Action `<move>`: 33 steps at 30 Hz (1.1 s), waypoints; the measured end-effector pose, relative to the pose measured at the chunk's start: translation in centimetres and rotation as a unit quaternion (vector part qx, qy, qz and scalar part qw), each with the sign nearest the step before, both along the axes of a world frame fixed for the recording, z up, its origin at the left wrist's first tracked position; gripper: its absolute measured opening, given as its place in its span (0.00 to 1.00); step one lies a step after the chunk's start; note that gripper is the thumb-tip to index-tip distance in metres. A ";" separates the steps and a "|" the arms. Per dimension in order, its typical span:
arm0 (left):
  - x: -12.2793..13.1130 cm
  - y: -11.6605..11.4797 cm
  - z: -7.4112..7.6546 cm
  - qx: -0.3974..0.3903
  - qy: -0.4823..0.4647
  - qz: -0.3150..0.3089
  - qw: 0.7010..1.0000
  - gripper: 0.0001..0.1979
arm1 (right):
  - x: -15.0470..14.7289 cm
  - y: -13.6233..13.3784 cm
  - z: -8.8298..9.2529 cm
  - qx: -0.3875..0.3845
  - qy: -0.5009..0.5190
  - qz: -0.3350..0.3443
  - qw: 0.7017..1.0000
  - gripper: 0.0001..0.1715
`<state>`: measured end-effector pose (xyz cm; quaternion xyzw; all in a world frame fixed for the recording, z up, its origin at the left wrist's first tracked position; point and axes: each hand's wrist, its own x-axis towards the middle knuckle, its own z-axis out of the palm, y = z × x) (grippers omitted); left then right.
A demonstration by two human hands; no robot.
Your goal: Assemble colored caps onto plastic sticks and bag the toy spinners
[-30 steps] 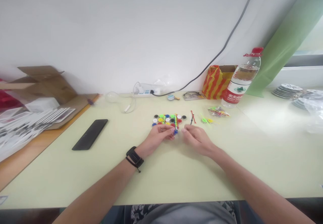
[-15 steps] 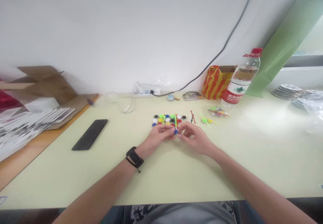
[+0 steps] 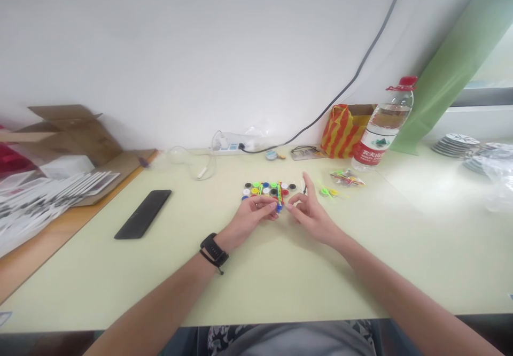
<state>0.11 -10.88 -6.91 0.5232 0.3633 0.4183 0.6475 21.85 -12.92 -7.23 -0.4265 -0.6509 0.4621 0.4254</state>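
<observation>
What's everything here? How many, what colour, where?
Tabletop: one, pale green, foreground
Wall: one, white, behind
Round plastic discs: many, multicoloured, centre
Small plastic piece: one, blue, before discs
Plastic bottle: one, clear with red cap, right
Plastic packet: one, clear, near bottle
Slim plastic parts: several, green-yellow, near packet
Striped bag: one, red-yellow, beside bottle
Flat rectangular slab: one, black, left
Power strip: one, white, by wall
Thick cable: one, grey, along wall
Cardboard box: one, brown, far left
Flat cards: many, white, far left
Stacked flat rounds: several, white, far right
Hanging cloth: one, green, far right
Wristwatch: one, black, left wrist
Left hand: one, bare, holding piece
Right hand: one, bare, beside piece
</observation>
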 end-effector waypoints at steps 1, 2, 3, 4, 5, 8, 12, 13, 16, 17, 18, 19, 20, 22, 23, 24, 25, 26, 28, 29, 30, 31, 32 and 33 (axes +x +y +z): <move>0.0 0.0 0.0 0.000 -0.001 0.004 1.000 0.17 | 0.1 0.0 0.2 -0.021 -0.019 0.025 0.999 0.21; 0.0 0.0 0.0 0.000 -0.003 0.009 1.000 0.17 | 0.3 0.0 0.4 -0.042 -0.036 0.054 0.997 0.29; 0.0 0.1 0.0 0.000 -0.005 0.012 1.000 0.17 | 0.3 0.0 0.7 -0.058 -0.049 0.080 0.994 0.35; 0.0 0.1 0.0 -0.001 -0.007 0.015 1.000 0.17 | 0.4 0.0 0.9 -0.065 -0.050 0.097 0.992 0.38; 0.0 0.1 0.0 -0.001 -0.008 0.017 1.000 0.17 | 0.4 0.0 1.0 -0.065 -0.040 0.099 0.992 0.37; 0.0 0.2 -0.1 0.000 -0.008 0.017 1.000 0.17 | 0.1 0.1 1.0 -0.043 0.019 0.057 0.997 0.25; 0.1 0.1 -0.3 0.019 0.005 -0.001 1.000 0.16 | -0.1 0.4 0.3 -0.015 0.048 0.029 0.998 0.16; 0.1 0.1 -0.3 0.026 0.011 -0.006 1.000 0.16 | -0.2 0.4 0.2 -0.006 0.042 0.031 0.999 0.16; 0.1 0.0 -0.2 0.038 0.024 -0.014 0.999 0.16 | -0.2 0.4 0.2 0.017 0.013 0.046 0.999 0.12; 0.1 0.0 -0.2 0.038 0.025 -0.014 0.999 0.16 | -0.3 0.3 0.2 0.023 0.004 0.049 0.999 0.12; 0.1 -0.1 -0.1 0.038 0.025 -0.013 0.999 0.16 | -0.3 0.2 0.2 0.028 -0.002 0.049 0.998 0.11; 0.1 -0.1 -0.1 0.037 0.025 -0.012 0.999 0.16 | -0.3 0.2 0.3 0.031 -0.006 0.045 0.998 0.12; 0.1 -0.1 -0.1 0.035 0.025 -0.010 0.999 0.16 | -0.3 0.1 0.2 0.033 -0.007 0.038 0.999 0.13; 0.1 0.0 -0.1 0.030 0.024 -0.007 0.999 0.16 | -0.3 0.0 0.1 0.038 -0.008 0.021 0.999 0.17; 0.1 0.0 -0.1 0.027 0.023 -0.005 0.999 0.16 | -0.3 0.0 0.1 0.039 -0.006 0.014 0.999 0.20; 0.1 0.0 -0.2 0.024 0.023 -0.003 0.999 0.16 | -0.3 0.0 0.0 0.037 0.001 0.008 0.999 0.25; 0.1 0.1 -0.2 0.022 0.023 0.000 0.999 0.16 | -0.3 0.0 0.0 0.032 0.015 0.004 0.999 0.29; 0.1 0.1 -0.2 0.020 0.024 0.002 1.000 0.16 | -0.3 0.0 0.0 0.025 0.035 0.001 0.999 0.31; 0.1 0.1 -0.3 0.018 0.028 0.007 0.999 0.17 | -0.1 0.0 0.2 0.008 0.073 0.013 0.997 0.22; 0.1 0.1 -0.3 0.017 0.031 0.011 0.999 0.18 | 0.1 -0.1 0.4 0.004 0.086 0.030 0.996 0.17; 0.1 0.1 -0.3 0.015 0.034 0.014 0.999 0.18 | 0.2 -0.1 0.6 0.002 0.092 0.050 0.994 0.22; 0.1 0.1 -0.3 0.014 0.035 0.018 0.999 0.18 | 0.4 -0.1 0.9 0.001 0.095 0.068 0.993 0.30; 0.1 0.1 -0.3 0.012 0.036 0.022 0.999 0.19 | 0.6 -0.2 1.1 -0.002 0.096 0.081 0.992 0.36; 0.1 0.1 -0.3 0.010 0.036 0.025 0.999 0.19 | 0.7 -0.2 1.4 -0.007 0.098 0.081 0.992 0.37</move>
